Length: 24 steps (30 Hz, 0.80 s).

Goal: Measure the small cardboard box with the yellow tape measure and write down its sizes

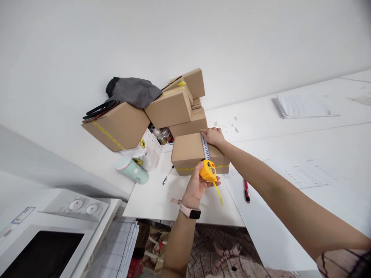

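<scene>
A yellow plastic tape measure [208, 170] is held in the left hand [196, 185], the fingers wrapped around the case from below, at the near side of a closed brown cardboard box [187, 148]. From the case, a silver metal blade with dark numerals [205, 147] is drawn out across the top of the box, right of its middle, away from the left hand. The blade's far end is met by the fingertips of the right hand [213, 136] at the box's back edge; whether it is pinched or only pressed there cannot be told. A bright yellow strap [218, 193] is left dangling from the tape measure, below the left hand. On the left wrist, a watch with a pale pink band and black screen [189, 211] is worn.

The box is set on a white counter [153, 204], its front crossed by yellow tape. To its left, a slim black-and-white pen [168, 175] is seen near a mint-green bottle [133, 170] (tilted in this wide view). To its right, a red-and-black marker [246, 191] is placed beneath the right forearm.
</scene>
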{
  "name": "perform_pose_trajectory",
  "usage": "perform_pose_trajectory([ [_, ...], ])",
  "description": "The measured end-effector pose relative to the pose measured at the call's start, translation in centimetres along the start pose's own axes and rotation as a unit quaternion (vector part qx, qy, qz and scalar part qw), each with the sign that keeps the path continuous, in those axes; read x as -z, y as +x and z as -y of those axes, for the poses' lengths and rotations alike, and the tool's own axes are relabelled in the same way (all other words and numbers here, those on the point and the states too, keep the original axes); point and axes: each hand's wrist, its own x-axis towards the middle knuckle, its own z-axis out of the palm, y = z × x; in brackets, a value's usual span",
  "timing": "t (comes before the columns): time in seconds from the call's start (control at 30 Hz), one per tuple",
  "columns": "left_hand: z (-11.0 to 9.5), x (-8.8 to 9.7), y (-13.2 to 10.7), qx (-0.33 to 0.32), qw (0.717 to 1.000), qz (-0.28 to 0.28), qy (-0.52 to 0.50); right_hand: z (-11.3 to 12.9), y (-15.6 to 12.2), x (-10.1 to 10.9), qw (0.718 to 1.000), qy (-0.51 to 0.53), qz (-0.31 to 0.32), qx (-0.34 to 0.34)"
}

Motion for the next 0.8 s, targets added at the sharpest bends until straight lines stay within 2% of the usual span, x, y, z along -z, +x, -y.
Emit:
perform_pose_trajectory([
  [0.23,-0.3,-0.1,-0.3,-0.004,1.000,-0.016,0.019,-0.1,0.1,0.0,1.000,-0.002,0.000,0.003],
  [0.43,-0.2,-0.3,-0.5,-0.032,0.998,-0.011,0.048,0.0,-0.2,-0.1,1.000,0.003,-0.004,0.002],
  [0.57,0.0,-0.2,-0.4,-0.041,0.997,0.010,0.066,0.3,-0.1,0.4,0.998,0.057,-0.002,-0.010],
  [0.67,0.3,1.2,-1.4,-0.103,0.991,0.011,0.083,-0.5,-0.5,1.6,0.978,0.200,-0.054,-0.023],
  [0.73,0.4,3.0,-2.3,-0.183,0.978,-0.019,0.097,-2.1,-1.9,2.6,0.943,0.305,-0.127,-0.032],
  [0.8,0.3,5.5,-3.0,-0.264,0.955,-0.069,0.116,-4.2,-4.6,3.0,0.910,0.362,-0.191,-0.065],
])
